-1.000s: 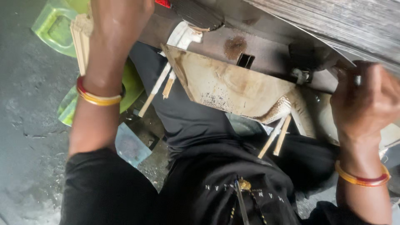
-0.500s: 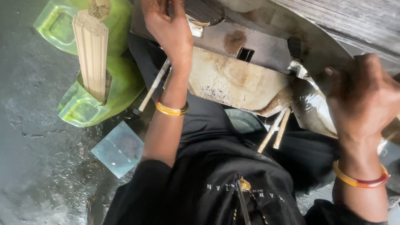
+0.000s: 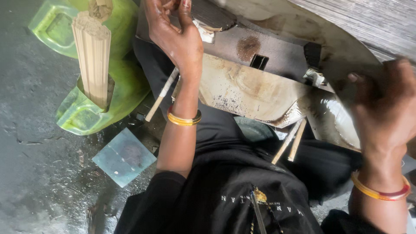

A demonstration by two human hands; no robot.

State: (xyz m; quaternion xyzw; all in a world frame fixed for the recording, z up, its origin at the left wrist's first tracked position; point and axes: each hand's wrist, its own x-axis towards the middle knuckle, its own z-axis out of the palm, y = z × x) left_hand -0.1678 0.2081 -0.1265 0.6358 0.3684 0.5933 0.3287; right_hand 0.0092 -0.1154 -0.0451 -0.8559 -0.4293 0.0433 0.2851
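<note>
My left hand [image 3: 177, 37] is raised over a dark metal machine block [image 3: 260, 47], fingers loosely curled and apart, with nothing visible in them. My right hand [image 3: 385, 108], blurred, is closed at the right rim of a curved shiny metal sheet [image 3: 333, 112]. Between the hands lies a stained, tan metal plate [image 3: 242, 91] resting over my lap. A bundle of thin bamboo sticks [image 3: 93, 60] stands upright in a cut green plastic container [image 3: 82, 115] to the left of my left arm.
Two pale sticks [image 3: 291, 141] poke out under the plate's lower edge, and another stick [image 3: 162, 93] slants behind my left wrist. A square bluish pane [image 3: 123, 157] lies on the wet grey floor [image 3: 34, 173]. A second green container [image 3: 52, 26] sits at top left.
My left hand has come down from the top of the view and now hovers over the machine block. The view has shifted, showing more of the stick bundle. My right hand stays gripped at the right.
</note>
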